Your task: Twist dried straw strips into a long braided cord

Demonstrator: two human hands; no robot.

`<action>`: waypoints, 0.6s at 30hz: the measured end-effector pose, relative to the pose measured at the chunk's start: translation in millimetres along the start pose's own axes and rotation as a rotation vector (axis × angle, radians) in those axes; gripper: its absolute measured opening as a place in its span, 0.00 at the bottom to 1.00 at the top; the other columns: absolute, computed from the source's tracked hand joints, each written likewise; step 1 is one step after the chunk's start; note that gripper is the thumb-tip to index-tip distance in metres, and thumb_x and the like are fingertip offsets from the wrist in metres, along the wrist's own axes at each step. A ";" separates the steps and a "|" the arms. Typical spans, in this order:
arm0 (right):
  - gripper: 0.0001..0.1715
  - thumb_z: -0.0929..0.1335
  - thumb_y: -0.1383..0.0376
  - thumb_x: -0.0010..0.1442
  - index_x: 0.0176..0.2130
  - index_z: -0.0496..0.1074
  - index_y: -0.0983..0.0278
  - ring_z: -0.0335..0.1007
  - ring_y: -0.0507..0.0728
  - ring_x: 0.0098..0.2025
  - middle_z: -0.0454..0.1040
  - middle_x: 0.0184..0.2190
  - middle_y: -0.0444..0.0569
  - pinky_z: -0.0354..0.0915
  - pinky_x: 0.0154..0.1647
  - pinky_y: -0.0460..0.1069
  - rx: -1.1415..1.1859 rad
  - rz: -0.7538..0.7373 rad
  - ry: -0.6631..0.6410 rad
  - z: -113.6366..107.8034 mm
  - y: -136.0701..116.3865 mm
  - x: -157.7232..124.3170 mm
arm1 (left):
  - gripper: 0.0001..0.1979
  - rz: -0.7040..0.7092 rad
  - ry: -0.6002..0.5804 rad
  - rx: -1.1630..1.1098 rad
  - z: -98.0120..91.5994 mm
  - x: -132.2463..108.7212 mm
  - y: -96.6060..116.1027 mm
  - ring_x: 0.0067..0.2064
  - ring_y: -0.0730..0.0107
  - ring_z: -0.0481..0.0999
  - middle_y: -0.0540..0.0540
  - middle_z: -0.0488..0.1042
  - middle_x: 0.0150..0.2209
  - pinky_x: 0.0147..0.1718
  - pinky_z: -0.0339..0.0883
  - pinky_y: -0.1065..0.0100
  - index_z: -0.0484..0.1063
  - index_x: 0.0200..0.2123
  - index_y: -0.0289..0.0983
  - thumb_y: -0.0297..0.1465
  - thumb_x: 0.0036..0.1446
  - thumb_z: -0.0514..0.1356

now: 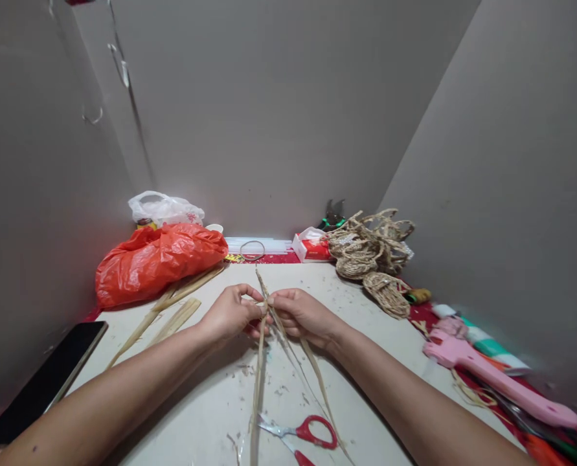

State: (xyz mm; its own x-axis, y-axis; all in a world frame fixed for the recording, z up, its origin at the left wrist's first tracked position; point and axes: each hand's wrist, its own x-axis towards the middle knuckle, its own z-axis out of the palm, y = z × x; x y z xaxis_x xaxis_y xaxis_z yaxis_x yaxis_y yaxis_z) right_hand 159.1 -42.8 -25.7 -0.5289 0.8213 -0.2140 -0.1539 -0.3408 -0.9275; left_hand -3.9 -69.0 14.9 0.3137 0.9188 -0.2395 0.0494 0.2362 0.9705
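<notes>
Both hands meet over the middle of the white board (210, 401), pinching dried plant-fibre strips (260, 362) at one crossing point. My left hand (234, 312) is closed on the strips from the left, thumb and forefinger together. From the right, my right hand (307, 316) grips them with its thumb and finger close beside the left ones. A thin twisted end points away from me above the fingers. Below, several loose strips spread toward me, one of them passing by the blades of the red-handled scissors (312, 432). The exact crossing is partly hidden by fingertips.
At the left lie a red plastic bag (162, 265), more dried strips (179, 318) and a phone (45, 382). Coiled braided rope (366, 249) and a red tissue pack (312, 244) stand at the back right. A pink glue gun (497, 375) lies at right. Walls enclose the board.
</notes>
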 end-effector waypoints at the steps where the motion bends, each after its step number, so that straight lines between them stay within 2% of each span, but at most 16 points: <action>1: 0.15 0.70 0.60 0.49 0.23 0.61 0.65 0.36 0.42 0.12 0.51 0.11 0.33 0.34 0.11 0.41 -0.005 -0.002 0.000 0.4 0.2 -0.1 | 0.12 0.009 0.018 -0.008 2.2 1.2 -3.3 0.21 0.73 0.73 0.48 0.73 0.23 0.20 0.65 0.73 0.59 0.34 0.36 0.27 0.47 0.61; 5: 0.17 0.70 0.59 0.48 0.22 0.61 0.65 0.36 0.42 0.11 0.52 0.10 0.33 0.34 0.10 0.41 -0.023 -0.006 0.015 2.0 0.4 -0.9 | 0.13 0.053 0.069 -0.019 5.6 2.6 -10.3 0.20 0.74 0.71 0.49 0.73 0.22 0.20 0.65 0.73 0.57 0.35 0.36 0.27 0.48 0.60; 12: 0.17 0.71 0.58 0.48 0.23 0.62 0.66 0.36 0.42 0.12 0.51 0.10 0.33 0.33 0.11 0.41 -0.026 0.008 0.044 2.3 2.1 -1.0 | 0.15 0.110 0.080 -0.012 5.6 7.2 -24.8 0.16 0.77 0.66 0.53 0.70 0.18 0.18 0.63 0.73 0.55 0.37 0.38 0.29 0.48 0.60; 18: 0.18 0.71 0.58 0.48 0.23 0.61 0.65 0.36 0.42 0.12 0.50 0.10 0.33 0.34 0.11 0.41 -0.051 0.032 0.051 2.4 3.5 -1.4 | 0.17 0.119 0.078 0.016 5.2 8.2 -27.2 0.14 0.77 0.64 0.57 0.66 0.14 0.17 0.62 0.75 0.56 0.40 0.37 0.28 0.47 0.60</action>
State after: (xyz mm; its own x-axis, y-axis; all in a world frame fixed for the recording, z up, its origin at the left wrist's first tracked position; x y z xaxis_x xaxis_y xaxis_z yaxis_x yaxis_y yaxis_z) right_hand 157.3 -46.3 -27.9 -0.4890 0.8333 -0.2578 -0.0943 -0.3443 -0.9341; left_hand 2.2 -69.5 -13.4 0.2433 0.9620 -0.1239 0.0318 0.1197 0.9923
